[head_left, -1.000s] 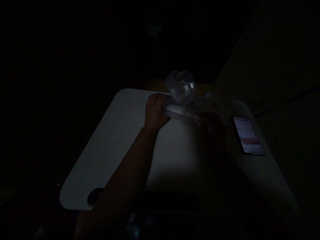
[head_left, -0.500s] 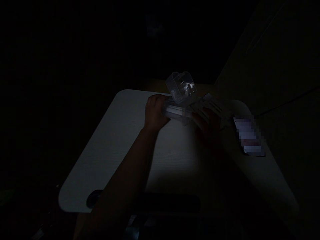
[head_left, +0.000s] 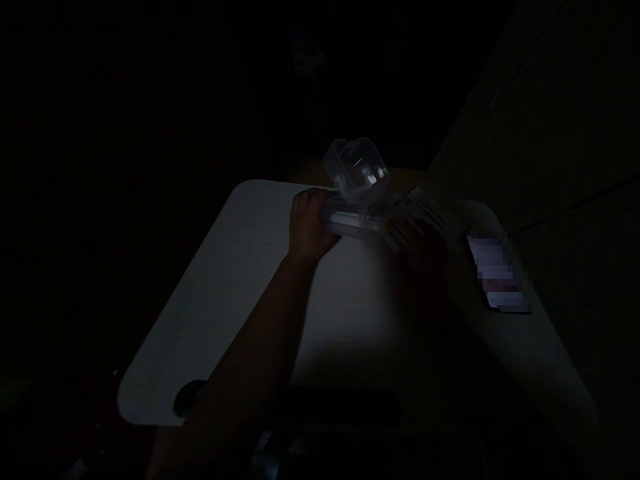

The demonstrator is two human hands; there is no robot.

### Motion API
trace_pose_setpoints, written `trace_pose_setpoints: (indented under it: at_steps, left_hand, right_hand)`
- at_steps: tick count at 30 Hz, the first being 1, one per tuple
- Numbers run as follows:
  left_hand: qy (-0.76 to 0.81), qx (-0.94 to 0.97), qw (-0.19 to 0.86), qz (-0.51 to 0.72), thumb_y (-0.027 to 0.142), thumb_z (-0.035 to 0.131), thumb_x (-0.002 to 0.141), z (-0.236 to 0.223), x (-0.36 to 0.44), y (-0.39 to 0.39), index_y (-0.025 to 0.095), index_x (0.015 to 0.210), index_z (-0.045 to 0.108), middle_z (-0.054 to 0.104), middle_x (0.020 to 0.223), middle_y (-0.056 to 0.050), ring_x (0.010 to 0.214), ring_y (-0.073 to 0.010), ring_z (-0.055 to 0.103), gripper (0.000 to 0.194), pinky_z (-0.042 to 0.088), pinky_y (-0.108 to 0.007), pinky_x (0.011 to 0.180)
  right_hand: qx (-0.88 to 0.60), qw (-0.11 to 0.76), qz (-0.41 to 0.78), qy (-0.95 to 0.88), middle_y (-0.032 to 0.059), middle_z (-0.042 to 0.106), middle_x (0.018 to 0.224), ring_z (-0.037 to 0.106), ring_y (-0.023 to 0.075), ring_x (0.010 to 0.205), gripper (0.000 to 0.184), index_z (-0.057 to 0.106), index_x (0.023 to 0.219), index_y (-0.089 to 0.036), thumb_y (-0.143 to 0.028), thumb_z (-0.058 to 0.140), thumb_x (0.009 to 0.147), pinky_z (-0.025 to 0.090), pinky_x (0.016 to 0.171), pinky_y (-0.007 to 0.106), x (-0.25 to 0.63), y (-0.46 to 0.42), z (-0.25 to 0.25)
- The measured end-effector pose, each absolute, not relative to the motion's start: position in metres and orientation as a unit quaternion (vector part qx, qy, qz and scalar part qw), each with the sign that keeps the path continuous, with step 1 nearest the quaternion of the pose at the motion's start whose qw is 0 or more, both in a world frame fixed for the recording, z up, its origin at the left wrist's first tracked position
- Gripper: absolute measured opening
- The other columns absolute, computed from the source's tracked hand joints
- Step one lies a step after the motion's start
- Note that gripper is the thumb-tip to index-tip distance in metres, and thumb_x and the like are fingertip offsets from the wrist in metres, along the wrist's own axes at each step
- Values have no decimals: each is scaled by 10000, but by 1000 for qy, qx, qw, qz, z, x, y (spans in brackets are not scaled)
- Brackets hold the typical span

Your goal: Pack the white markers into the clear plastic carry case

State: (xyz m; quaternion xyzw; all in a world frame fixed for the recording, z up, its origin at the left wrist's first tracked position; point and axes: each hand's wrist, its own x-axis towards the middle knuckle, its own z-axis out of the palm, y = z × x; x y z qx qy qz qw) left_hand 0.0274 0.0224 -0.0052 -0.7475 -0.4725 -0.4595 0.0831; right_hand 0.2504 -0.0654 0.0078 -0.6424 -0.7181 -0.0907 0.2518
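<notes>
A clear plastic box (head_left: 345, 217) lies on its side on the white table, its mouth to the right, with pale slender sticks (head_left: 346, 218) inside it. Its hinged clear lid (head_left: 356, 170) stands swung up at the back. My left hand (head_left: 307, 217) is closed around the box's left end. At the mouth, my right hand (head_left: 423, 250) is in deep shadow, fingers bent by the ends of the sticks; what they pinch I cannot make out. Just behind that hand lies a transparent packet (head_left: 425, 203) with dark marks, or a bundle of thin items; too dark to tell.
A lit phone (head_left: 500, 273) with a blurred screen lies on the right of the white table (head_left: 215, 287). A dark slot (head_left: 345, 405) runs along the near edge, with a round dark recess (head_left: 187, 399) at its left. The surroundings are almost black.
The box and its lid have shifted slightly left and tilted up a little. My right hand has moved slightly to the right, away from the box's mouth.
</notes>
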Motion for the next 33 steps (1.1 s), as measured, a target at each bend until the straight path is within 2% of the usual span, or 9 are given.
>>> trace_pose_setpoints:
  at_steps: [5, 8, 11, 15, 22, 28, 33]
  left_hand:
    - [-477, -748, 89, -453, 309, 711, 641, -5, 28, 22, 240, 1132, 474, 574, 1118, -77, 1061, -275, 516, 550, 404, -437, 936]
    - [-480, -746, 81, -454, 297, 699, 652, -5, 28, 22, 232, 1137, 474, 567, 1120, -81, 1068, -277, 511, 539, 399, -438, 942]
    - [-477, -749, 74, -455, 294, 693, 653, -4, 28, 21, 220, 1148, 474, 561, 1124, -86, 1077, -281, 505, 546, 389, -440, 953]
    - [-484, -745, 87, -450, 330, 698, 646, -4, 28, 21, 228, 1132, 481, 575, 1102, -80, 1054, -279, 517, 543, 396, -438, 939]
    - [-479, -748, 87, -451, 318, 692, 658, -3, 28, 21, 246, 1116, 486, 585, 1108, -73, 1052, -273, 527, 508, 406, -438, 925]
    - [-469, -747, 100, -461, 293, 702, 627, -4, 28, 22, 236, 1112, 487, 591, 1105, -76, 1045, -267, 534, 533, 419, -430, 915]
    - [-466, -747, 92, -465, 282, 692, 631, -5, 28, 22, 220, 1118, 490, 580, 1111, -90, 1055, -276, 523, 531, 413, -442, 927]
  right_hand:
    - [-703, 125, -38, -699, 133, 269, 1529, 245, 292, 1423, 573, 376, 1440, -133, -339, 369, 905, 257, 1115, 569, 246, -67, 7]
    - [-702, 88, -20, -706, 100, 230, 1545, 177, 287, 1448, 549, 364, 1445, -138, -320, 311, 930, 199, 1117, 620, 242, -69, 7]
    - [-699, 68, -10, -711, 87, 226, 1547, 167, 291, 1449, 539, 357, 1448, -143, -288, 286, 935, 188, 1108, 646, 241, -69, 7]
    - [-688, 86, -32, -720, 93, 296, 1523, 234, 304, 1423, 523, 388, 1434, -173, -253, 318, 922, 235, 1082, 658, 243, -69, 6]
    - [-665, 145, -44, -731, 118, 499, 1380, 414, 342, 1263, 473, 553, 1303, -221, -210, 437, 845, 261, 1015, 694, 246, -68, 5]
    - [-678, 152, -84, -715, 140, 516, 1341, 416, 361, 1220, 355, 660, 1123, -178, -324, 470, 861, 280, 1019, 640, 251, -67, 2]
    - [-691, 139, -77, -706, 107, 538, 1315, 425, 360, 1216, 320, 683, 1020, -157, -321, 462, 857, 288, 1014, 614, 251, -68, 4]
